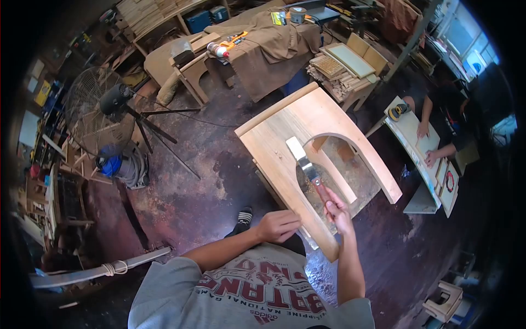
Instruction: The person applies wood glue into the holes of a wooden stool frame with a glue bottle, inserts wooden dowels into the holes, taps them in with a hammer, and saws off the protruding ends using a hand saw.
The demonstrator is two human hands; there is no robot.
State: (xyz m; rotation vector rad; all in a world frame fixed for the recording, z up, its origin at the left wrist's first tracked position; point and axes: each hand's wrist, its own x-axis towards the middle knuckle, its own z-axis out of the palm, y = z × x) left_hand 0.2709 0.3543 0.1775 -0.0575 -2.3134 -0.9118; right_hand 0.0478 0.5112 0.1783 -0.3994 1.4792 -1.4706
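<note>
In my right hand (338, 211) I grip a putty knife (321, 192) by its reddish-brown handle. Its flat, shiny blade points away from me, over the pale wooden panel. That wooden piece (268, 129) has a broad arched cut-out, with one leg of the arch reaching toward me. My left hand (279, 226) is closed beside the near left edge of that leg, fingers curled together; whatever they hold, if anything, is hidden. Small specks lie on the panel's surface left of the blade.
A standing fan (101, 104) and a blue shop vacuum (123, 164) are at left. Behind stands a cloth-covered table (246, 66) with a bottle (217, 50). Stacked wood (342, 68) is beyond. On the right, another person's hands rest on a panel (419, 142) near a yellow sander (398, 112).
</note>
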